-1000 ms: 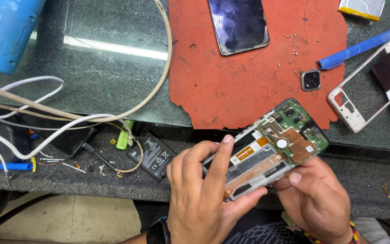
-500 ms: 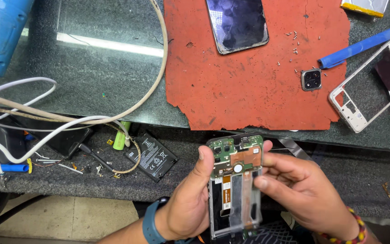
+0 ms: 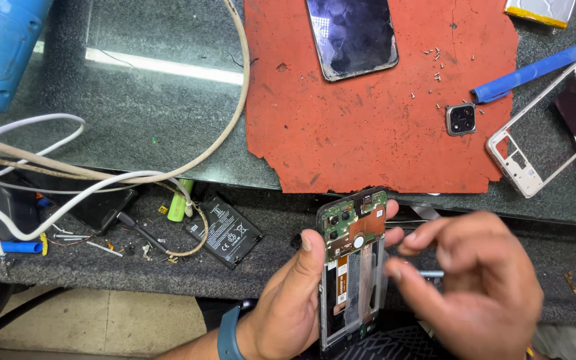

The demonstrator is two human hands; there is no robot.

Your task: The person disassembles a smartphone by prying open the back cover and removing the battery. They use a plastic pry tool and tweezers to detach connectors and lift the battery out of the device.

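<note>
My left hand (image 3: 288,303) grips an opened phone body (image 3: 353,267) upright in front of me; its green circuit board sits at the top and the battery bay below is bare. My right hand (image 3: 475,287) hovers just right of the phone, blurred, with fingers apart near the frame's right side, holding nothing I can make out. A loose black phone battery (image 3: 225,231) lies on the lower ledge to the left of my left hand.
A torn red mat (image 3: 375,127) holds a dark phone screen (image 3: 355,33), several tiny screws (image 3: 435,60) and a square camera module (image 3: 461,119). A blue pry tool (image 3: 535,70) and white phone frame (image 3: 535,143) lie right. Cables (image 3: 68,177) and a blue object (image 3: 1,47) crowd the left.
The phone body has been turned from a slant to upright and brought lower. My right hand has let go of its edge and drawn away to the right.
</note>
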